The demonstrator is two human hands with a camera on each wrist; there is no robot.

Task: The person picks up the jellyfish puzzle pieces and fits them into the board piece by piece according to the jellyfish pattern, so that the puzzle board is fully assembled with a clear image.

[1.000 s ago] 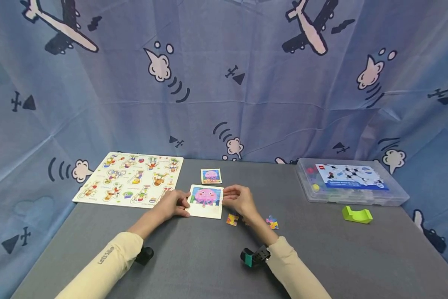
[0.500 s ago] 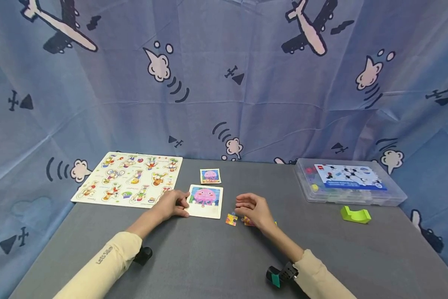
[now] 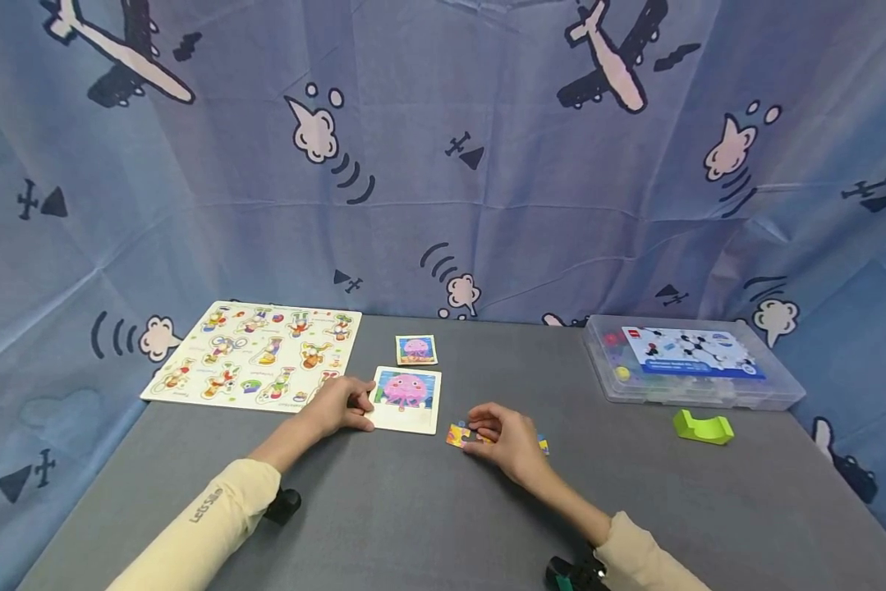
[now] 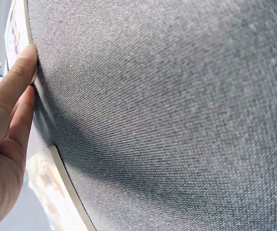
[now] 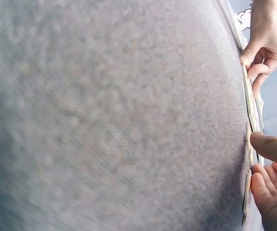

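Note:
A small wooden jigsaw board [image 3: 413, 421] with a pink octopus picture lies mid-table, its lower strip bare. My left hand [image 3: 342, 402] holds the board's left edge, thumb at the near side; the left wrist view shows the thumb against that edge. My right hand [image 3: 511, 442] is low over loose jigsaw pieces to the right of the board, fingers bent and thumb apart from them. One yellow-orange piece [image 3: 455, 435] shows beside its fingertips, and another piece [image 3: 543, 446] peeks out behind the hand. The hand partly hides the pieces between. In the right wrist view, the fingertips are close to the pieces' edges.
Behind the board lies a small octopus picture card [image 3: 416, 350]. A large illustrated board [image 3: 258, 357] lies at the left. At the right are a clear plastic case [image 3: 697, 392] and a green curved block [image 3: 704, 427]. A patterned curtain [image 3: 443, 164] hangs behind.
My right hand has left the jigsaw board's right edge and moved right and nearer, down to the loose pieces. My left hand has stayed at the board's left edge.

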